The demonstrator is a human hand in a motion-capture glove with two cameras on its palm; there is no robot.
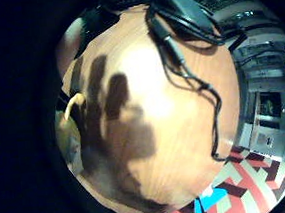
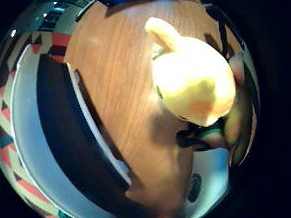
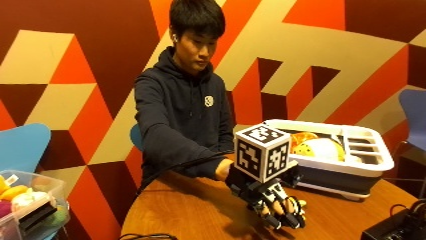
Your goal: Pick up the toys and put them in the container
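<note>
A person at a round wooden table (image 3: 193, 210) lowers the gloved right hand (image 3: 276, 202) over a yellow plush toy (image 2: 194, 83), w/ fingers (image 3: 269, 216) curled down round it; only a sliver of yellow shows past the knuckles in the outside view. The thumb-side palm view has the toy filling the space right under the palm, its one ear or tail pointing away from the hand, so the grip looks closed on the toy, prob. to lift it clear of the tabletop. Whether it is already off the wood cannot be told.

Beyond the hand, on the far side of the table from the wrist, sits the white container (image 3: 373, 155) on a dark base. It already holds an orange toy (image 3: 303, 138) and a pale yellow toy (image 3: 323, 149), w/ slotted compartments at its far end. It lies near the grip but apart from it, so the carry looks short: up, across, over the rim.

A black cable (image 1: 200, 81) trails over the wood on the little-finger side of the hand, well clear of the toy. At the room's edge behind the arm, a clear bin (image 3: 30, 205) of more toys stands off the table.
</note>
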